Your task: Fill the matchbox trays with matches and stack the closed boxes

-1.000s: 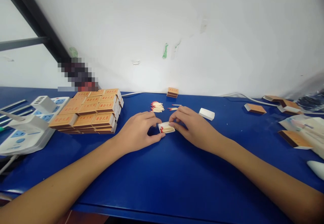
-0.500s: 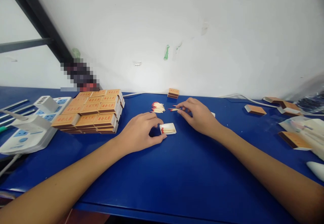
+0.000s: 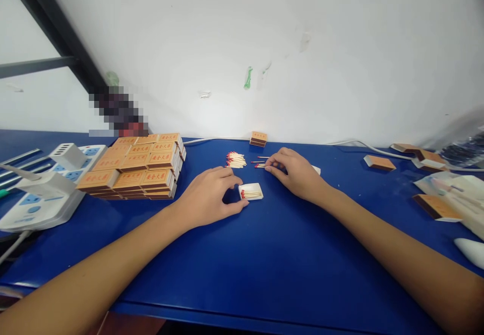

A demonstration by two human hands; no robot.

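A small white matchbox tray with a few red-tipped matches in it lies on the blue table. My left hand rests beside it, thumb and curled fingers touching its left end. My right hand lies farther back, fingertips pinched down on a few loose matches. A small pile of matches lies just left of those. A white box sleeve peeks out behind my right hand.
A stack of orange matchboxes stands at the left, with white power strips beyond it. One matchbox sits by the wall. More boxes and plastic bags lie at the right.
My right hand left the tray, reached back to the loose matches and lowered its fingertips onto them. My left hand stayed at the tray.
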